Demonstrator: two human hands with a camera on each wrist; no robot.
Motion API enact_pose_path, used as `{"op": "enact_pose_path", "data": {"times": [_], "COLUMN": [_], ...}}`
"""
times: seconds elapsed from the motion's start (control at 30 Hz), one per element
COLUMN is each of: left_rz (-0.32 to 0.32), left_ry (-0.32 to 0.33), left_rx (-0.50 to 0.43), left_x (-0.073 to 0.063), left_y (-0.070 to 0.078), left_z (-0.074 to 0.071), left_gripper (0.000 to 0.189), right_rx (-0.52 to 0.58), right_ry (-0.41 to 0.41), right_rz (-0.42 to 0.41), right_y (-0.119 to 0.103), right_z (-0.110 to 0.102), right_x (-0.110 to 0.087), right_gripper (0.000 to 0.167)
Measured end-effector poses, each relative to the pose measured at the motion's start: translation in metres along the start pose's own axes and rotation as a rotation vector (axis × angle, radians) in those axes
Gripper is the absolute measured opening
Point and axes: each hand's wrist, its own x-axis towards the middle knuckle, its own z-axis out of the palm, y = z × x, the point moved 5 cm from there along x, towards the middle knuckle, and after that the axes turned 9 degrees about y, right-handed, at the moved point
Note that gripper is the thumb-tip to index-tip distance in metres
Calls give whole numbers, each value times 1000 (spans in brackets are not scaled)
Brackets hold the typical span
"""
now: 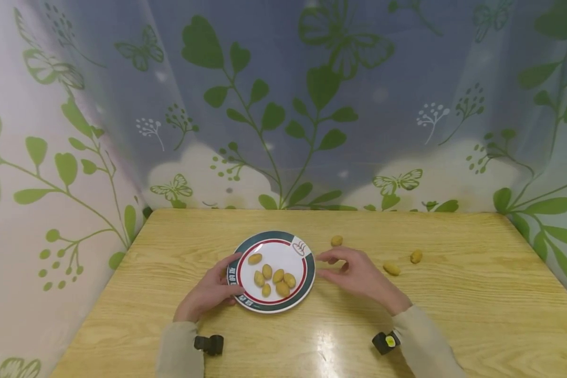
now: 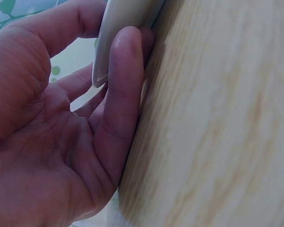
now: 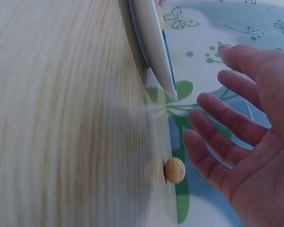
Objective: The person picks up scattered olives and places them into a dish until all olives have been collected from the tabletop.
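- Gripping the plate (image 1: 276, 254) by its left rim, the left hand (image 1: 208, 291) has its thumb and fingers closed about the edge.
- The right hand (image 1: 359, 273) holds nothing, its fingers spread and slightly bent just beside the right rim.
- Several yellowish ovals (image 1: 278, 276) lie on the plate (most toward its near side).
- Three loose ovals (image 1: 391, 268) rest on the wooden table (image 1: 477, 315), right of the plate.
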Motion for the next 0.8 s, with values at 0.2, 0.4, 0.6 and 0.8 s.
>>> {"op": "enact_pose_path", "data": {"times": [0.2, 0.4, 0.6, 0.8], "left_rz": [1, 0, -4, -1], "left_ry": [-8, -8, 3, 0], "left_rx": [-8, -9, 0, -2], "left_x": [0, 0, 0, 1], "left_y": [1, 1, 1, -2], "left_z": [0, 0, 0, -1], "left_gripper": [82, 82, 82, 82], "right_rx": [-27, -61, -94, -120], "right_ry": [20, 62, 90, 117], "right_rz": [10, -8, -5, -30], "right_y": [5, 11, 19, 24], "right_z": [-13, -28, -42, -53], "right_x": [-8, -18, -27, -35], "right_gripper": [29, 27, 27, 27]}}
